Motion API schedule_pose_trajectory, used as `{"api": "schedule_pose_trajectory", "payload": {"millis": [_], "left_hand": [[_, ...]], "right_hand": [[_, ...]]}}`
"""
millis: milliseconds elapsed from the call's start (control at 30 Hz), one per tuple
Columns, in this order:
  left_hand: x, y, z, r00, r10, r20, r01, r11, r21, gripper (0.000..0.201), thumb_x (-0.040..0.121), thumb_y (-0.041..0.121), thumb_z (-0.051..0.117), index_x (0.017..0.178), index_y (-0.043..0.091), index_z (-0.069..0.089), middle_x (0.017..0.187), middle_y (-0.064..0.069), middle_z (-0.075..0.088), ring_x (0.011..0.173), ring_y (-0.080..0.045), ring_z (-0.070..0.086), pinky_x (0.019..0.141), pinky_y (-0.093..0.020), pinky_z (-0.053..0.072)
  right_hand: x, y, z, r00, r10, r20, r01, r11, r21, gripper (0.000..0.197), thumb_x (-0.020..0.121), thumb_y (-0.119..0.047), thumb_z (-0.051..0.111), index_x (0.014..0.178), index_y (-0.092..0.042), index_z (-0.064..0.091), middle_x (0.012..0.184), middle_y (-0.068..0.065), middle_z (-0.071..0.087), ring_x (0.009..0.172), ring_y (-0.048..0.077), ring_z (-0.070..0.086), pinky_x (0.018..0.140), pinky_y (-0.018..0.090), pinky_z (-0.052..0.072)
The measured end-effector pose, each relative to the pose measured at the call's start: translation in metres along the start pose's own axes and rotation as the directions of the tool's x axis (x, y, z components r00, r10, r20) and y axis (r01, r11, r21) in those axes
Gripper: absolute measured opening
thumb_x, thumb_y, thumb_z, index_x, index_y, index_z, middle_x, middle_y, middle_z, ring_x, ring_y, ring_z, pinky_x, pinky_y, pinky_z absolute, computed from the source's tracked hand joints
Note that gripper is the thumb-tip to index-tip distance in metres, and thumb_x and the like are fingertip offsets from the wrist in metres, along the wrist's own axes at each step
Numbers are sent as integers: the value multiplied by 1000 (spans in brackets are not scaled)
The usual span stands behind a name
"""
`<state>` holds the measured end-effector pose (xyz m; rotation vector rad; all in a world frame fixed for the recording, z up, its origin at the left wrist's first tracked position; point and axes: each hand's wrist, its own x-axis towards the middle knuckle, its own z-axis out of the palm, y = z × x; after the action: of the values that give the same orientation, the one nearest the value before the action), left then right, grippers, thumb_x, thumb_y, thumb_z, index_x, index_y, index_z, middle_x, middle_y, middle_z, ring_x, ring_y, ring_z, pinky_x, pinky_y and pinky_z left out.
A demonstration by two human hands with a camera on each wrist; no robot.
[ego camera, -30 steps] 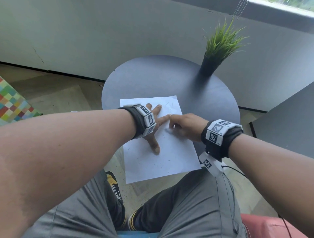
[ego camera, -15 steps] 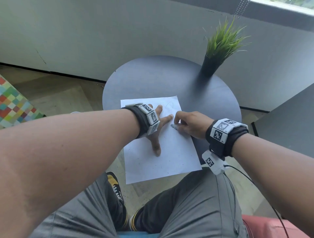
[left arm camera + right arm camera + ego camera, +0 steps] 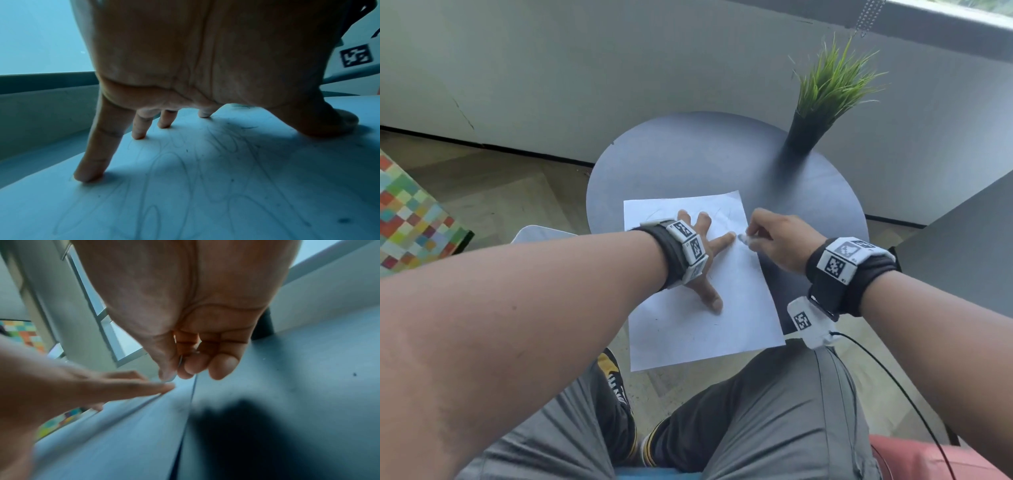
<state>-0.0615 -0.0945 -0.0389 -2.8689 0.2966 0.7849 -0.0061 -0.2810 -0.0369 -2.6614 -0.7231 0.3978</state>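
Note:
A white sheet of paper (image 3: 722,325) with faint scribbled lines (image 3: 205,186) lies on a round dark grey table (image 3: 705,161), its near end hanging over the table's edge. My left hand (image 3: 714,260) presses flat on the sheet with fingers spread (image 3: 88,175). My right hand (image 3: 774,240) pinches a thin pale pen (image 3: 743,238) between thumb and fingers (image 3: 180,361). The pen's tip sits right beside the tip of my left index finger (image 3: 164,387), at the paper's right edge. Most of the pen is hidden by the fingers.
A green grass plant (image 3: 832,85) in a tall black pot (image 3: 804,133) stands at the table's far right. A grey surface (image 3: 962,246) is at the right, a colourful chequered block (image 3: 407,219) at the left. My knees are under the paper's near end.
My right hand with the pen has slid to the right and slightly away, along my left index finger towards its tip. The left hand has stayed put on the paper.

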Motion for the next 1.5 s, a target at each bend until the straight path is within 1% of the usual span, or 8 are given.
{"api": "schedule_pose_trajectory", "payload": {"millis": [367, 533, 667, 833, 1000, 1133, 1300, 1500], "left_hand": [[6, 0, 1, 1000, -3, 13, 3, 1000, -13, 144, 34, 96, 61, 144, 54, -21, 161, -12, -22, 143, -55, -4, 105, -74, 23], [9, 0, 2, 1000, -6, 23, 6, 1000, -26, 147, 29, 97, 59, 143, 54, -23, 160, -13, -24, 143, -56, -7, 105, -75, 20], [8, 4, -1, 999, -18, 42, 19, 1000, -20, 147, 33, 95, 63, 145, 52, -23, 159, -15, -26, 142, -58, -8, 106, -76, 18], [10, 3, 1, 998, -26, 56, 28, 999, -40, 148, 29, 96, 63, 141, 55, -26, 159, -12, -29, 142, -58, -11, 105, -77, 18], [9, 4, 0, 998, -28, 63, 30, 999, -43, 148, 31, 94, 64, 141, 55, -26, 158, -13, -29, 142, -58, -11, 105, -77, 18], [9, 3, 0, 998, -21, 57, 24, 999, -46, 147, 32, 94, 64, 142, 54, -25, 158, -14, -29, 142, -58, -12, 105, -77, 16], [7, 4, -2, 998, -20, 64, 24, 998, -59, 143, 29, 93, 65, 137, 63, -23, 159, -16, -27, 141, -60, -10, 103, -78, 20], [7, 8, -8, 996, -19, 83, 21, 999, -31, 139, 34, 92, 67, 135, 66, -24, 157, -19, -29, 139, -63, -6, 102, -78, 21]], "right_hand": [[-15, -24, 15, 900, -244, 362, 310, 941, -138, 17, 94, -40, 56, 101, -25, 59, 83, -5, 61, 77, 21, 55, 69, 30, 46], [-6, -9, 10, 996, -85, 21, 88, 977, -196, 18, 96, -37, 46, 99, -19, 51, 74, -2, 54, 79, 30, 57, 61, 31, 41], [-24, -24, 16, 902, -249, 352, 310, 942, -127, 19, 95, -42, 52, 98, -24, 57, 82, -4, 60, 77, 20, 54, 68, 31, 45], [-8, -5, 5, 999, -50, 20, 53, 984, -169, 20, 96, -41, 48, 97, -21, 53, 74, -5, 53, 76, 25, 52, 63, 31, 40], [-15, -15, 3, 921, -151, 358, 203, 973, -112, 6, 94, -36, 59, 89, -31, 58, 73, -10, 54, 68, 8, 51, 60, 24, 38], [-1, -5, 0, 996, -41, 76, 54, 984, -173, 12, 95, -39, 52, 94, -28, 55, 83, -2, 59, 78, 23, 55, 65, 29, 41], [-14, -11, -3, 903, -138, 406, 200, 973, -113, 4, 92, -27, 58, 94, -30, 60, 76, -7, 55, 70, 10, 51, 62, 22, 40], [-10, 13, -10, 988, -19, 155, 31, 996, -80, 22, 90, -50, 60, 88, -28, 55, 76, -9, 57, 71, 12, 53, 60, 24, 39]]}}
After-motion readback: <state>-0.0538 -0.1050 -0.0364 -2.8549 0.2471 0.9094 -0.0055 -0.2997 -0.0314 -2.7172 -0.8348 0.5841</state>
